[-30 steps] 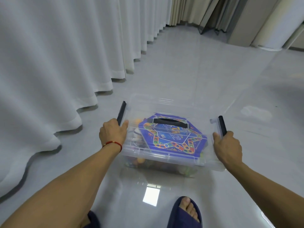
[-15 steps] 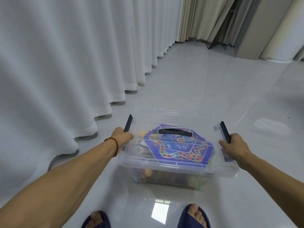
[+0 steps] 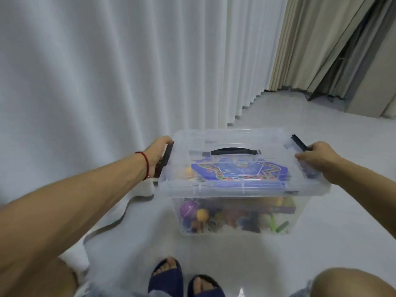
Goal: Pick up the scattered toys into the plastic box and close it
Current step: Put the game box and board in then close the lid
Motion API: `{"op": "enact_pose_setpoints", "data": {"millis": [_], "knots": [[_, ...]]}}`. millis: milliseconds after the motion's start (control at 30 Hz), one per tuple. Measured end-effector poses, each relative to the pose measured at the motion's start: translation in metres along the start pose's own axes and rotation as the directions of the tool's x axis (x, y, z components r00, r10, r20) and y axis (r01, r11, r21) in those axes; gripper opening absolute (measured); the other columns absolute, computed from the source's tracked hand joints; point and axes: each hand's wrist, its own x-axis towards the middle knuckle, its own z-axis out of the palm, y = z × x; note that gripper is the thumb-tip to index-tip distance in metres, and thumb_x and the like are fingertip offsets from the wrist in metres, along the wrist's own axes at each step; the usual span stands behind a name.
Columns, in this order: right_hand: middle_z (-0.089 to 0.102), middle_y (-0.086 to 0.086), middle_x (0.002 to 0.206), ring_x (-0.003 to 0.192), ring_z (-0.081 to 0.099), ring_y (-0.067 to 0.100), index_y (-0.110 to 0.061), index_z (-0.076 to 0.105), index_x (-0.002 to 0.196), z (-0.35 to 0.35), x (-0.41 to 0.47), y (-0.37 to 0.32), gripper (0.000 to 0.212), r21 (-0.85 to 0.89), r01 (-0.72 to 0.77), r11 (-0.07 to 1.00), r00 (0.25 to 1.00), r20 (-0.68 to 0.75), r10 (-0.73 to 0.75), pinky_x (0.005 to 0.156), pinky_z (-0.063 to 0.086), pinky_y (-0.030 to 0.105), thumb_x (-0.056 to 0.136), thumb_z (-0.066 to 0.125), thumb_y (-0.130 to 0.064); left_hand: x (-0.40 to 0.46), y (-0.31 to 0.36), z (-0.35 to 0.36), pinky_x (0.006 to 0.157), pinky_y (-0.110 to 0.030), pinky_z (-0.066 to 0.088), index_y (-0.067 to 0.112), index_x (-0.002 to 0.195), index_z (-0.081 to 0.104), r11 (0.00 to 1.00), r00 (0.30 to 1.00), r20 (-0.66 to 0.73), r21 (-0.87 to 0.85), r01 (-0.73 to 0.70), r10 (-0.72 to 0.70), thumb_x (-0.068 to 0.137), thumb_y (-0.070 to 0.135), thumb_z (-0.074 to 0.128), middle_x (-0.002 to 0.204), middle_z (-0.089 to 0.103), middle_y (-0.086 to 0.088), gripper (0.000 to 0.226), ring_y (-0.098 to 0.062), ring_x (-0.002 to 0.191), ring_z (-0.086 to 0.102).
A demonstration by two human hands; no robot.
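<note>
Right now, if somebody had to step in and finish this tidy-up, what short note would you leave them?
Left hand: gripping the left black latch.
Right hand: holding the right black latch, which sticks up, not snapped down.
Plastic box: on the floor by the white curtain, toys inside, clear lid on top.
Done: toys packed, lid on.
Left: press both latches shut.

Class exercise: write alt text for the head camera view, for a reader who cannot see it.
Two hands, left hand and right hand, grip the black side latches of a lidded clear plastic box of toys on a pale floor beside white curtains.
</note>
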Motion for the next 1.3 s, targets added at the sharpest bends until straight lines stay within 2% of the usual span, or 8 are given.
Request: {"op": "enact_pose_setpoints", "data": {"millis": [167,367,567,700,933,1100,1167,1300], "knots": [[0.064,0.022,0.073,0.059,0.059,0.03,0.005,0.068,0.084,0.045,-0.013,-0.069,0.014,-0.052,0.145,0.988,0.984,0.108,-0.138,0.057,0.054,0.04,0.084,0.062,-0.007,-0.053,-0.001,-0.081,0.058,-0.027,0.05,0.007,0.078,0.056,0.998,0.988,-0.144,-0.005,0.062,-0.062,0.074,0.048,0.052,0.073,0.053,-0.009,0.041,-0.025,0.062,0.053],[0.066,0.022,0.072,0.06,0.06,0.03,0.005,0.069,0.086,0.13,-0.062,-0.125,0.015,-0.037,0.29,0.956,0.917,0.298,-0.266,0.058,0.051,0.036,0.083,0.063,-0.008,-0.117,-0.041,-0.192,0.071,-0.031,0.049,0.003,0.099,0.059,0.983,0.943,-0.277,-0.05,0.178,-0.185,0.062,0.053,0.057,0.084,0.057,-0.009,0.063,-0.026,0.078,0.055],[0.061,0.021,0.071,0.054,0.055,0.028,0.011,0.066,0.09,0.225,-0.157,-0.173,0.014,-0.047,0.371,0.927,0.821,0.484,-0.304,0.045,0.049,0.03,0.086,0.062,-0.001,-0.199,-0.107,-0.295,0.059,-0.032,0.054,0.012,0.086,0.06,0.972,0.892,-0.394,-0.16,0.17,-0.221,0.07,0.055,0.057,0.073,0.064,-0.009,0.046,-0.027,0.069,0.06],[0.064,0.022,0.074,0.058,0.06,0.031,0.009,0.066,0.091,0.286,-0.232,-0.204,0.011,-0.029,0.468,0.883,0.707,0.611,-0.355,0.044,0.054,0.032,0.088,0.066,-0.002,-0.259,-0.164,-0.36,0.068,-0.034,0.055,0.012,0.088,0.06,0.94,0.859,-0.411,-0.274,0.203,-0.305,0.071,0.057,0.061,0.076,0.065,-0.009,0.048,-0.027,0.076,0.063],[0.066,0.024,0.077,0.063,0.063,0.034,0.011,0.064,0.092,0.376,-0.368,-0.227,0.011,0.023,0.57,0.821,0.481,0.801,-0.356,0.061,0.06,0.046,0.089,0.064,0.0,-0.372,-0.271,-0.443,0.083,-0.042,0.053,0.017,0.103,0.066,0.899,0.691,-0.584,-0.36,0.25,-0.426,0.05,0.061,0.073,0.096,0.066,-0.011,0.07,-0.03,0.086,0.063],[0.059,0.023,0.075,0.061,0.06,0.035,0.016,0.059,0.098,0.438,-0.453,-0.225,0.02,0.101,0.582,0.807,0.326,0.88,-0.345,0.06,0.056,0.05,0.088,0.062,-0.001,-0.446,-0.326,-0.464,0.083,-0.043,0.052,0.015,0.09,0.064,0.875,0.554,-0.683,-0.434,0.217,-0.476,0.063,0.058,0.069,0.092,0.062,-0.012,0.051,-0.028,0.085,0.06],[0.06,0.025,0.08,0.065,0.062,0.036,0.012,0.058,0.099,0.457,-0.488,-0.22,0.029,0.107,0.594,0.797,0.274,0.905,-0.326,0.065,0.057,0.057,0.081,0.068,-0.008,-0.473,-0.353,-0.475,0.09,-0.042,0.047,0.014,0.086,0.065,0.849,0.504,-0.688,-0.477,0.228,-0.522,0.063,0.06,0.068,0.09,0.063,-0.013,0.052,-0.029,0.087,0.06],[0.064,0.027,0.092,0.076,0.068,0.04,0.004,0.057,0.102,0.504,-0.545,-0.197,0.043,0.089,0.642,0.762,0.198,0.94,-0.277,0.066,0.06,0.051,0.068,0.071,-0.017,-0.518,-0.405,-0.494,0.098,-0.048,0.044,0.013,0.096,0.07,0.767,0.413,-0.649,-0.582,0.271,-0.639,0.044,0.061,0.077,0.107,0.069,-0.016,0.071,-0.034,0.106,0.064]]}}
